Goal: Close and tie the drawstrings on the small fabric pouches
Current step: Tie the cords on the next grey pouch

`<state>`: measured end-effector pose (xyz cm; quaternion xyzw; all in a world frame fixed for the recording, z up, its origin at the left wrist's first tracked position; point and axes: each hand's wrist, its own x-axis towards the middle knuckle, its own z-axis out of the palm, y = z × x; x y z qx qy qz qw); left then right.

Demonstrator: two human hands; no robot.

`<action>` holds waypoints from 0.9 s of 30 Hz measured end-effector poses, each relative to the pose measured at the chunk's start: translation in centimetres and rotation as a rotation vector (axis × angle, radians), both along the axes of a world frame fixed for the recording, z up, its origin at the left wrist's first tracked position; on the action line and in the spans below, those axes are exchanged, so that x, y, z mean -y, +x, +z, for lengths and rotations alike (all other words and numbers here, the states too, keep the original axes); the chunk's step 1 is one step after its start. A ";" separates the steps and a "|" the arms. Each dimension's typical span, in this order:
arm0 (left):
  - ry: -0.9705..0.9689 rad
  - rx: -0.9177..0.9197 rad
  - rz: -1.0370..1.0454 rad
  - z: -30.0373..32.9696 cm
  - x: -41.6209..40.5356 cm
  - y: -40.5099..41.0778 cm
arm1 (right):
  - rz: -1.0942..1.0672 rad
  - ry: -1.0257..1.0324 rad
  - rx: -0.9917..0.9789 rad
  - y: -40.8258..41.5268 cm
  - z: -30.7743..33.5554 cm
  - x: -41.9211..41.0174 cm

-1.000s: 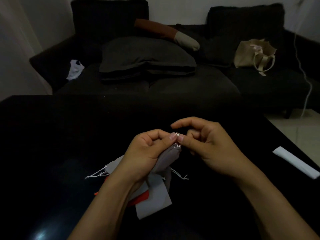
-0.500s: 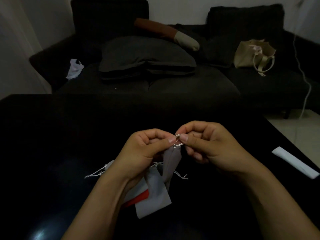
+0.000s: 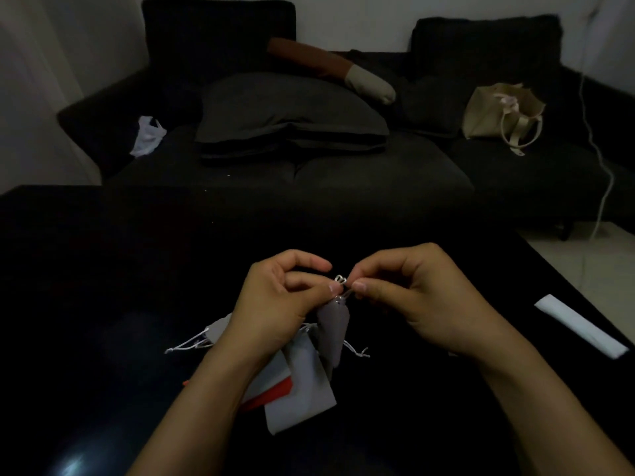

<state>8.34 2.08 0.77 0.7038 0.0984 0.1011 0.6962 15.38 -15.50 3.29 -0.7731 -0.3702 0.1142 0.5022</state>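
Both hands are held together above the dark surface: the left hand is curled and pinches the gathered neck of a grey pouch, which hangs from the fingers just over a small heap of other pouches, while the right hand is curled and pinches the white drawstring, raised in a small loop between the two thumbs

The loop could be lost if the right pinch is loosened before the cord is passed through, since the cord looks thin and slippery; the knot would then have to be formed again. The neck could also be let open if the left grip slackens, and the hanging pouch could be dropped onto the heap, where its loose strings might be tangled with those lying there. Poor light may make the loop hard to follow

Compared with a second ago, the right index finger, then raised, is now curled in, the loop is seen standing clear above the thumbs, and the pouch hangs straighter below the pinch
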 end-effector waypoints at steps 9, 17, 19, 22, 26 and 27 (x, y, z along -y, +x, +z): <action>0.086 -0.005 -0.248 0.5 0.4 -0.6 | -0.049 0.086 -0.044 0.2 -1.0 -0.6; -0.096 0.111 -0.184 0.4 0.4 -0.2 | -0.086 0.207 -0.267 0.3 -0.7 -0.2; -0.088 0.135 -0.139 0.0 0.5 0.0 | -0.138 0.220 -0.284 0.4 -0.8 -0.3; -0.046 0.153 -0.089 -0.3 0.7 0.2 | -0.189 0.201 -0.269 0.5 -1.0 -0.5; 0.013 0.164 -0.042 -0.6 1.0 0.3 | -0.201 0.150 -0.253 0.5 -1.5 -0.7; 0.021 0.164 -0.025 -0.7 1.1 0.4 | -0.199 0.141 -0.259 0.5 -1.6 -0.8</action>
